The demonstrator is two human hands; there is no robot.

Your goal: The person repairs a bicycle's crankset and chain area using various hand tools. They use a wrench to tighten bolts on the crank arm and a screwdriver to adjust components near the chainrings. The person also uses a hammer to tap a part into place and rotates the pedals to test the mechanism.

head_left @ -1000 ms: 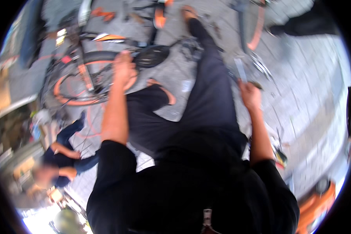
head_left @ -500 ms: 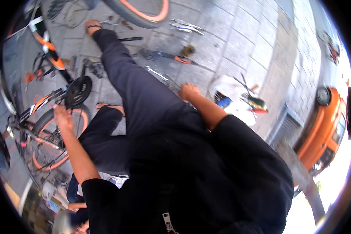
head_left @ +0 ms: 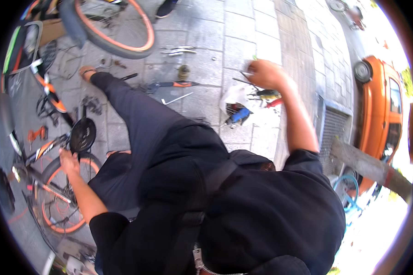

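The right hand (head_left: 265,74) has its fingers curled inward over the paving, but whether they close on anything cannot be made out; a thin dark rod (head_left: 244,80) shows just beside the fingertips. Below that hand in the view lies an open white bag (head_left: 231,95) with a blue-handled tool (head_left: 239,115) and a red-handled tool (head_left: 274,103) in it or on it. The left hand (head_left: 69,162) has its fingers drawn close together next to the black chainring (head_left: 83,134) of a bicycle (head_left: 44,149), in front of its orange-rimmed wheel (head_left: 44,205); I cannot tell whether they grip a part. Between the two hands, on the paving, are an L-shaped silver key (head_left: 178,98), an orange-and-black tool (head_left: 172,84), a small brownish cylinder (head_left: 183,72) and some silver tools (head_left: 178,50). Farther out stand a second wheel (head_left: 106,40) and, at the right, an orange vehicle (head_left: 376,114).
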